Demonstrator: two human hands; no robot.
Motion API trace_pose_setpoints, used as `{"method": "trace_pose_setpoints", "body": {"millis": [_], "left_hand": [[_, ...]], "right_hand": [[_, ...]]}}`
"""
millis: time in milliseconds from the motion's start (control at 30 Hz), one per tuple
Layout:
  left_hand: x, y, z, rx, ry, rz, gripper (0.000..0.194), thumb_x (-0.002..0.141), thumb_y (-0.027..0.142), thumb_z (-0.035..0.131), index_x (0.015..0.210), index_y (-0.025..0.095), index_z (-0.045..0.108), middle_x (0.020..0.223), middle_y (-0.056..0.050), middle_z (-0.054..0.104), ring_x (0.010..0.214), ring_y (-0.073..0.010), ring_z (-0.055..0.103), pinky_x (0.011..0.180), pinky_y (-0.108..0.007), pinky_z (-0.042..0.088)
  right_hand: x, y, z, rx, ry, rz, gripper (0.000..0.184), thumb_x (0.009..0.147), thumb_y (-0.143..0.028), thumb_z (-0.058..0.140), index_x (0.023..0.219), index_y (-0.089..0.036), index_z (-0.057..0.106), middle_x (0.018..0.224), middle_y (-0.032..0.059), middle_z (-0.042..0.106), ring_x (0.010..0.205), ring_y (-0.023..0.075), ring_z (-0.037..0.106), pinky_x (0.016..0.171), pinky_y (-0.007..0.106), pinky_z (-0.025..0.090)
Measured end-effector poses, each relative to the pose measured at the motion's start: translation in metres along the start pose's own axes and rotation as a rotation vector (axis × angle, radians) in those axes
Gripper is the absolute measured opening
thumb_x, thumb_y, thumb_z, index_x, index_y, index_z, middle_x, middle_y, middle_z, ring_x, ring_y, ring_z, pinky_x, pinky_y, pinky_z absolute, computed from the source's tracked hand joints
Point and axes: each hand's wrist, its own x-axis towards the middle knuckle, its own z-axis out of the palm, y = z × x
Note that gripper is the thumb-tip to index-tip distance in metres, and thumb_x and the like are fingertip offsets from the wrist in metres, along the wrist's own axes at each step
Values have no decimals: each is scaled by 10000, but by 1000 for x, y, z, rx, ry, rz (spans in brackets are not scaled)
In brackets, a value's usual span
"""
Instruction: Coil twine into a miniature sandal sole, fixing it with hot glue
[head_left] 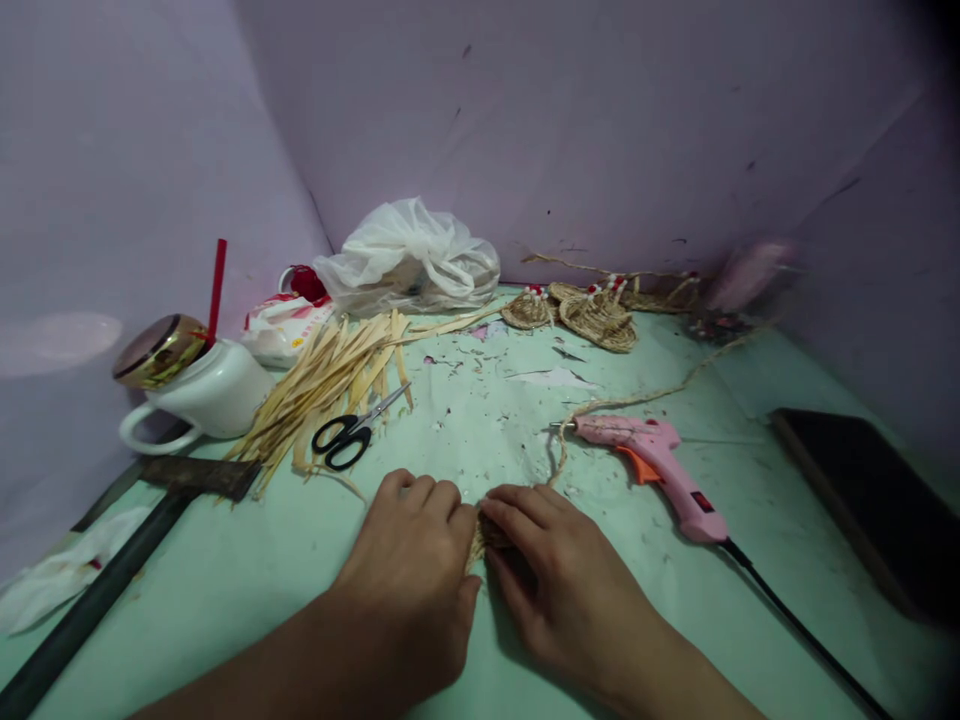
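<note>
My left hand (pixel 420 560) and my right hand (pixel 547 570) meet at the front middle of the table. Between them they grip a small coiled piece of braided straw (pixel 478 545), mostly covered by my fingers. From my right hand a thin straw cord (pixel 637 400) runs up past the glue gun's nozzle and on to the back right. The pink glue gun (pixel 656 465) with its orange trigger lies to the right of my right hand. Black-handled scissors (pixel 352 435) rest beyond my left hand, beside a heap of loose straw strips (pixel 330 385).
Coiled straw pieces with red and white beads (pixel 596 315) lie by the back wall, near a white plastic bag (pixel 416 260). A white mug (pixel 217 390) and a hammer (pixel 176 500) are at left. A dark flat slab (pixel 862 500) lies at right. The pale green table (pixel 465 400) carries scraps.
</note>
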Motion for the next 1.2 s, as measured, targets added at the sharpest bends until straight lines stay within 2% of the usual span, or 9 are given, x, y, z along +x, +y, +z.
{"method": "trace_pose_setpoints", "body": {"millis": [100,333,500,600,733,800,967,1067,1200], "left_hand": [[4,4,8,39,40,36,226,727,200,490,894,144,632,870,-103,606,845,-273,521,857,-504,338],[8,-1,13,-48,145,31,156,650,176,512,766,158,615,789,-69,591,806,-237,525,901,-468,329],[7,-1,16,-71,158,58,215,692,183,501,865,154,626,857,-79,603,855,-242,533,929,-477,316],[9,-2,16,-68,166,82,206,699,191,507,858,152,632,848,-74,606,852,-234,533,959,-479,294],[13,-4,15,-57,172,93,196,694,222,524,831,150,645,822,-74,617,825,-233,534,969,-495,278],[15,-4,14,-56,170,82,192,690,225,524,810,144,650,807,-78,616,813,-231,533,953,-484,298],[15,-5,11,-63,153,74,180,675,229,531,770,141,656,783,-76,621,798,-225,541,953,-472,307],[15,-6,11,-60,168,106,177,680,234,535,761,141,662,757,-69,624,775,-215,549,969,-477,294],[16,-5,16,-90,233,107,129,642,187,533,688,142,644,711,-65,613,744,-206,544,928,-453,339]], "right_hand": [[1,1,1,9,18,5,158,759,-95,495,841,-140,622,960,127,647,857,251,570,765,426,504],[2,2,4,60,80,15,189,759,-96,502,851,-150,658,943,116,668,810,233,595,723,394,525],[2,2,5,60,76,22,236,776,-90,485,928,-133,661,953,127,671,827,242,607,734,414,533],[-2,5,4,88,68,15,265,788,-83,477,993,-139,637,998,126,662,870,234,614,768,402,534],[-10,14,-4,138,171,-15,345,795,-113,526,1138,-131,566,1103,143,613,980,222,601,831,378,519],[-11,18,-10,137,200,10,275,804,-126,536,1072,-142,598,1030,127,622,920,214,616,778,360,531],[-7,27,-20,162,98,71,138,808,-118,556,859,-178,670,846,66,633,735,172,624,648,301,522],[-7,29,-20,150,104,72,133,812,-130,555,846,-186,671,837,63,639,730,172,622,645,298,518],[-7,28,-17,142,125,82,123,814,-153,556,859,-193,663,843,63,642,730,176,619,657,307,518]]}}
